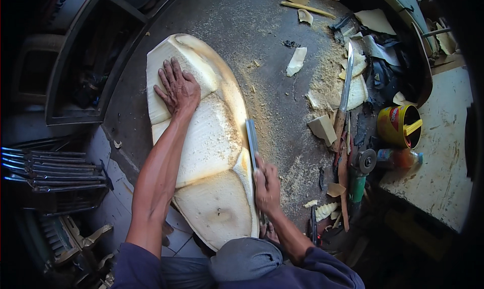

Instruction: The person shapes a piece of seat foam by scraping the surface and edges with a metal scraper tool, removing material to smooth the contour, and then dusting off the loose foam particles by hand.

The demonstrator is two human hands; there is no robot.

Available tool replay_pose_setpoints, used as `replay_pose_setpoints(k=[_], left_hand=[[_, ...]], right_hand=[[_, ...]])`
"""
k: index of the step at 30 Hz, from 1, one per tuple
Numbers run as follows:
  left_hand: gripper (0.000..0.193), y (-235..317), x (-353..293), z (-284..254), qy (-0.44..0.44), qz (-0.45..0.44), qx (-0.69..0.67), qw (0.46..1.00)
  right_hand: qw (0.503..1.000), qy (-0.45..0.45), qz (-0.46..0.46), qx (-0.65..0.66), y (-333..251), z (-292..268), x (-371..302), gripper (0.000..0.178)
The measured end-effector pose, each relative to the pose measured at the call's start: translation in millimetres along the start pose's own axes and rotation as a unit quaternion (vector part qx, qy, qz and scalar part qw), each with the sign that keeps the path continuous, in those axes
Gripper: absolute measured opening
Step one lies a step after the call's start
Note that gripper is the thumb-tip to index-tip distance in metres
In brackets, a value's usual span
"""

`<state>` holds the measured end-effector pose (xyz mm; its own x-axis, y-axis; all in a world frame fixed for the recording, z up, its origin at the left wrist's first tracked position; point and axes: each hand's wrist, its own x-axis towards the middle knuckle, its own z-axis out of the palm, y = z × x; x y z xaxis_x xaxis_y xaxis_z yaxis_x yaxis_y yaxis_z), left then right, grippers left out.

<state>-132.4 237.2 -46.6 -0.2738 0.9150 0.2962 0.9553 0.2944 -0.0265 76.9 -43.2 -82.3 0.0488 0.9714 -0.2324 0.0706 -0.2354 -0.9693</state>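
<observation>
A long, cream-coloured foam seat pad, shaped like a motorcycle seat, lies slantwise across my lap and the dark surface in front. Seams or creases split its top into sections, and its right edge is browned. My left hand rests flat on the far section, fingers spread. Along the pad's right side, my right hand is closed round a long, flat metal tool with a straight edge. That tool points away from me against the foam; its lower part is hidden by my hand, so I cannot tell its exact kind.
Foam crumbs and offcuts litter the dark surface. To the right lie a long knife, a green angle grinder, a yellow can and a bottle. A dark-framed cabinet stands left.
</observation>
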Motion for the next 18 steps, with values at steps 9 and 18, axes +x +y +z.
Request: replay_pose_setpoints(k=[9,18], left_hand=[[0.063,4,-10,4,-0.054,0.001,-0.007,0.998],[0.067,-25,-35,-13,-0.017,0.108,-0.035,0.993]], right_hand=[[0.998,-0.014,0.048,0.031,-53,-32,152,0.040],[0.961,0.037,0.098,0.256,-47,-145,18,0.054]])
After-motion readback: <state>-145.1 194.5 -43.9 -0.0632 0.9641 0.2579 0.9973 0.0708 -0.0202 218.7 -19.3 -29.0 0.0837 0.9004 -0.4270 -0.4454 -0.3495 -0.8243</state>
